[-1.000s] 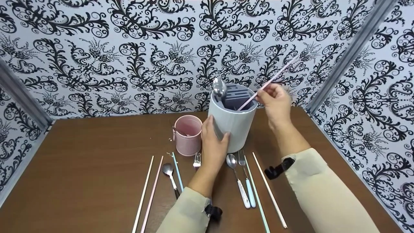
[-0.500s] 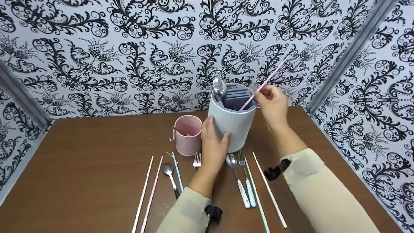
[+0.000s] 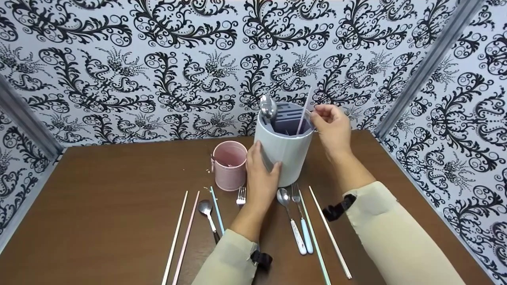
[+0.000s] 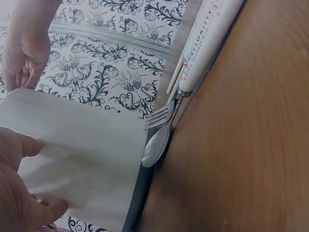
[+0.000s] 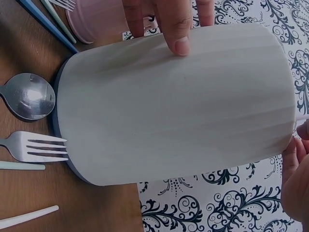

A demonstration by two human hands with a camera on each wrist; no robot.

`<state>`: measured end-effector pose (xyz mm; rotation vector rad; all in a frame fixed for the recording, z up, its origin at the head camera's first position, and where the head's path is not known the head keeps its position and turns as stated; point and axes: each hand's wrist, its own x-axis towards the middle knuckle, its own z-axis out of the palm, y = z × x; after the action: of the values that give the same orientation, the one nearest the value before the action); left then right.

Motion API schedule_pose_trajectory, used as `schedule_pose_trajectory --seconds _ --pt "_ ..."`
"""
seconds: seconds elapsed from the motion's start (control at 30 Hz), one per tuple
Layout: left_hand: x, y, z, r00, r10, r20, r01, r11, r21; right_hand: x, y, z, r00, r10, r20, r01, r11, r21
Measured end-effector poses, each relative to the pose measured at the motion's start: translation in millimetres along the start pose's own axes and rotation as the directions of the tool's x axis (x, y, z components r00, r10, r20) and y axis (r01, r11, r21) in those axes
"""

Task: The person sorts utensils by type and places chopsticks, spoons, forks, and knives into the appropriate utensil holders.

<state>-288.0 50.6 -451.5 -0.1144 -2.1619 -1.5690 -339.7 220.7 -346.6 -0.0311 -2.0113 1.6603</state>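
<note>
A white cutlery holder [image 3: 286, 160] with a grey slotted insert [image 3: 292, 114] leans slightly at the back of the table. My left hand [image 3: 262, 182] grips its near left side, thumb on the front. Inside, a pale pink chopstick [image 3: 305, 109] stands nearly upright at the right. Right beside it, at the holder's rim, is my right hand [image 3: 334, 128], loosely bent, its fingertips apart from the chopstick. The holder's left part bears a spoon [image 3: 268, 107], bowl up. In the right wrist view, my left fingers [image 5: 176, 29] press on the holder's white wall.
A pink cup [image 3: 230, 174] with a thin utensil in it stands left of the holder. In front lie a spoon [image 3: 283, 197], a blue-handled fork [image 3: 307, 237], a dark-handled spoon [image 3: 206, 207], another fork [image 3: 241, 196] and several chopsticks [image 3: 186, 237]. Patterned walls surround the table.
The pink chopstick has swung from a rightward slant to nearly upright in the holder, away from my right fingers, which have let it go. My left hand stays on the holder.
</note>
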Motion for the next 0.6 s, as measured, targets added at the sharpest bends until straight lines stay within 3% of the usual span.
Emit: schedule_pose_trajectory --seconds 0.37,0.6 --pt "-0.7 1.3 -0.4 1.0 -0.004 0.003 0.004 1.0 -0.001 -2.5 3 -5 1.0 -0.02 -0.019 0.02 0.999 0.026" --pt "0.3 1.3 -0.8 1.0 -0.014 0.006 0.014 1.0 0.0 -12.2 5 -10 0.999 -0.02 -0.046 0.025 0.995 0.094"
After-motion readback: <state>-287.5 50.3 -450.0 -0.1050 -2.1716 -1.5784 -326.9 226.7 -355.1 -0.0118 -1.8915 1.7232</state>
